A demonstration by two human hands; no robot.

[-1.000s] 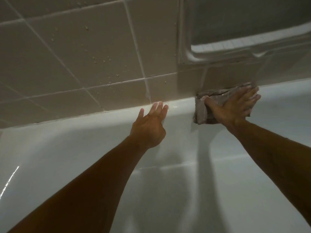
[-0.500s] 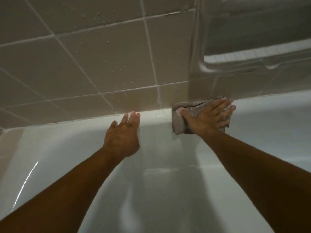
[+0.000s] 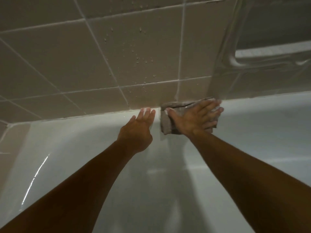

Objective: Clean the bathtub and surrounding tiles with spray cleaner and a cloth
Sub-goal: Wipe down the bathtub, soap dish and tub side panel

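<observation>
White bathtub [image 3: 252, 132] under beige wall tiles [image 3: 67, 64] w/ droplets. Right hand [image 3: 193, 118], fingers flat, presses folded cloth [image 3: 165, 128] on tub rim at tile edge. Left hand [image 3: 138, 130] open, fingertips on rim beside it.

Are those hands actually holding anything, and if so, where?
Nothing is gripped. The right hand presses flat on top of the folded grey-brown cloth against the white bathtub wall. The left hand rests open on the tub, empty.
</observation>
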